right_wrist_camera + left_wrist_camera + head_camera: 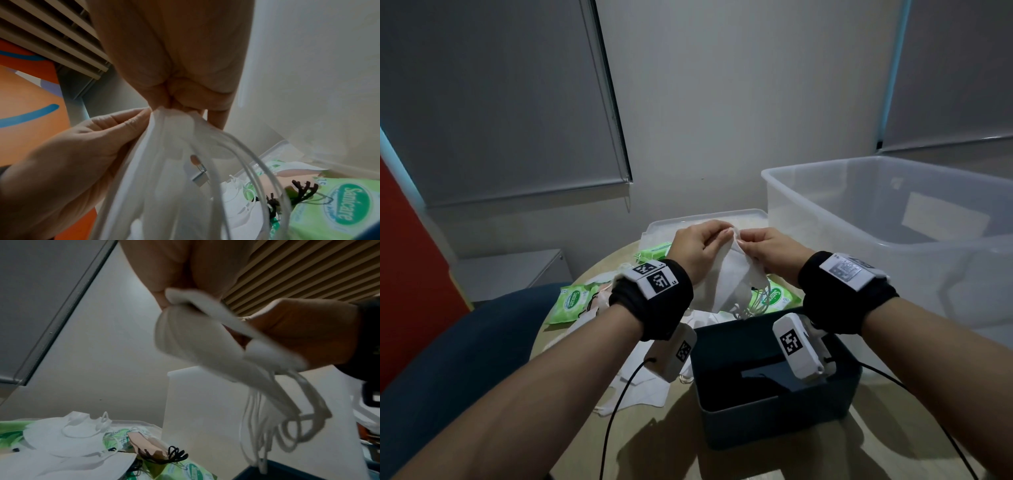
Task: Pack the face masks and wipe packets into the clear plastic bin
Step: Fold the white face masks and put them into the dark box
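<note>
Both hands hold a bunch of white face masks [729, 277] in the air above the round table. My left hand [700, 251] grips the top of the bunch [197, 340] and my right hand [763, 251] pinches the same top edge [172, 113]. White ear loops [287, 418] dangle below [246, 162]. More white masks [640, 387] and green wipe packets [573, 303] lie on the table [571, 342]. The large clear plastic bin [893, 219] stands to the right; nothing is visible inside it.
A dark grey box [774, 373] sits in front of me under the hands. A clear lid [705, 219] lies at the table's far side. A pink mask with black loops [152, 446] rests among the packets. A blue chair [465, 359] is at left.
</note>
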Tool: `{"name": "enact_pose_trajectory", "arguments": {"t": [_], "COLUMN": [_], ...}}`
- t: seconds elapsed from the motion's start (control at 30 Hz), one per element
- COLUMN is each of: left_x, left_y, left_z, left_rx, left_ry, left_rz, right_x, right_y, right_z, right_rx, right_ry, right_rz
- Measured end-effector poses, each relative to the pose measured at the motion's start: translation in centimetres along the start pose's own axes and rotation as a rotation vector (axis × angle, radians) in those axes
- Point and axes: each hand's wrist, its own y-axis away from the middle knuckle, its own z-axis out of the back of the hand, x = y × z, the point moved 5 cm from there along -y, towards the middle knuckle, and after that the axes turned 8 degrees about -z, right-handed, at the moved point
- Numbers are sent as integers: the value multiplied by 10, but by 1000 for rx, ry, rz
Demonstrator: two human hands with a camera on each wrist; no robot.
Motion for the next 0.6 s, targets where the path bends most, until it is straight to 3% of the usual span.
{"name": "enact_pose_trajectory", "arguments": {"t": [0.17,0.43,0.6], "left_x": [-9,-9,-8], "left_y": [1,1,3], "left_z": [-2,7,16], "left_rx": [51,87,88], "left_ry": [-98,-253,-246], "left_rz": [-90,-65,-61], "right_x": [0,3,3], "right_y": [0,2,1], "right_z": [-4,-12,-27], "right_rx": [-4,56,89], "right_ry": [11,-120,135], "right_rz": [-29,-161,-111]}}
